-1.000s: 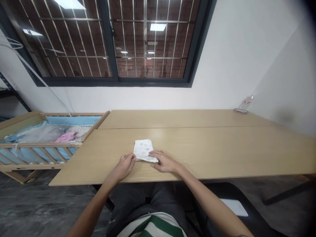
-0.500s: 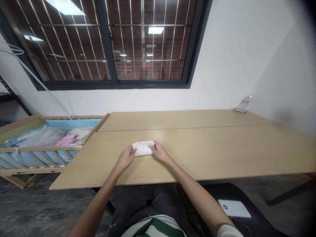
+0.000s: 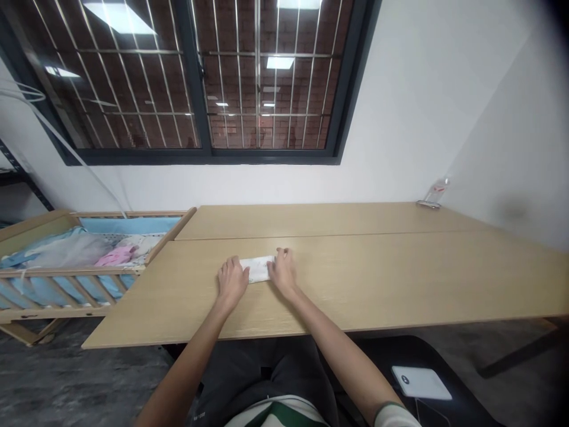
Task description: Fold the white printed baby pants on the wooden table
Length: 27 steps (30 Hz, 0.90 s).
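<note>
A small white bundle [image 3: 258, 269], which looks like folded cloth with a faint print, lies low over the wooden table [image 3: 377, 279]. At its left end is my left hand [image 3: 232, 279], back of the hand up, with the thumb against the bundle's edge. My right hand [image 3: 283, 273] grips the right end, thumb on the near side and fingers curled at the far side. Both ends of the bundle are partly covered by my fingers. Whether its underside touches the tabletop I cannot tell.
A wooden crib [image 3: 84, 273] with blue lining and bedding stands left of the table. A clear plastic bottle [image 3: 438, 190] leans by the far right corner, beside a flat object. A white phone [image 3: 421, 382] lies on a black chair [image 3: 400, 350] at my right.
My hands have turned more palm-down around the bundle's ends, and the fingers have shifted to the far side. The bundle looks slightly narrower between them. The view has tilted up a little.
</note>
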Each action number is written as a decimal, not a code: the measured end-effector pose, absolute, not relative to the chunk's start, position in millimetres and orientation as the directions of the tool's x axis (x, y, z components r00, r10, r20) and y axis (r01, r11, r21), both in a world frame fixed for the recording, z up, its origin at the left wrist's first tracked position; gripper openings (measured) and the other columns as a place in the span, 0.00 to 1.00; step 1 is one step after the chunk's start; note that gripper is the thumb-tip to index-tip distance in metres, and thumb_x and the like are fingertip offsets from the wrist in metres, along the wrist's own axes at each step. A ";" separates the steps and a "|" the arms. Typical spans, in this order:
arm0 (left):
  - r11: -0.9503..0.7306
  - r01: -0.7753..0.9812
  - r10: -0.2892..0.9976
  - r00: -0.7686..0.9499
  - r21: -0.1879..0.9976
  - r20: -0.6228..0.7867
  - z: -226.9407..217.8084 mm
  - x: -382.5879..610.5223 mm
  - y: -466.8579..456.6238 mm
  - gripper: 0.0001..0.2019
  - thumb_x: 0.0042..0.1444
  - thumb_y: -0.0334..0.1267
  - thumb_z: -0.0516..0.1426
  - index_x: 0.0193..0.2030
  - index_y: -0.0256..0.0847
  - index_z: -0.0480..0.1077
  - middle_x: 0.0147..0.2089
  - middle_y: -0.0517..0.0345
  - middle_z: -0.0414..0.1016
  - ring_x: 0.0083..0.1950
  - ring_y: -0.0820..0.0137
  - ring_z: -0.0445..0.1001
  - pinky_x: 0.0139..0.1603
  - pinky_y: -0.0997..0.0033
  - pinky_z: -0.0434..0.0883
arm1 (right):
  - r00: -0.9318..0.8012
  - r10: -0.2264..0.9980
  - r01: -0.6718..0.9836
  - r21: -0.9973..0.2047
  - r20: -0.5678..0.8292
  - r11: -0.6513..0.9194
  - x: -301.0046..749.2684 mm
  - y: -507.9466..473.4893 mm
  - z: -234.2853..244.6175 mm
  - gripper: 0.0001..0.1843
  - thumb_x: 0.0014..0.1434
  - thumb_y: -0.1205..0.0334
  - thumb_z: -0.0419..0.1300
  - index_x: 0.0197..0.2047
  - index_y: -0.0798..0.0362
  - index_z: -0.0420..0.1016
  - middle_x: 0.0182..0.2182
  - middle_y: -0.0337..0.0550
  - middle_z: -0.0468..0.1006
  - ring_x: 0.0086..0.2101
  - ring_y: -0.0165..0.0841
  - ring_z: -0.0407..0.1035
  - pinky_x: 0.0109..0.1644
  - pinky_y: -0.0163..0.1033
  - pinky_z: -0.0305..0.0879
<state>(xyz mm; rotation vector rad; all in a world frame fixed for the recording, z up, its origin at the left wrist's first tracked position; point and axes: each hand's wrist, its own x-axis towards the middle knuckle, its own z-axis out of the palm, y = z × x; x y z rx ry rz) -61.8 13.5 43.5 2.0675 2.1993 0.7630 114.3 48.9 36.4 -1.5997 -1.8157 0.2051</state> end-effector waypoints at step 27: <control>-0.165 0.943 0.976 0.115 0.289 0.183 -12.7 -81.4 40.7 0.38 0.69 0.58 0.35 0.74 0.29 0.51 0.76 0.34 0.50 0.78 0.49 0.44 0.74 0.45 0.47 | -0.514 0.834 0.755 -0.354 0.202 0.551 145.7 60.4 18.4 0.46 0.69 0.35 0.41 0.76 0.62 0.46 0.75 0.57 0.44 0.74 0.45 0.36 0.76 0.52 0.34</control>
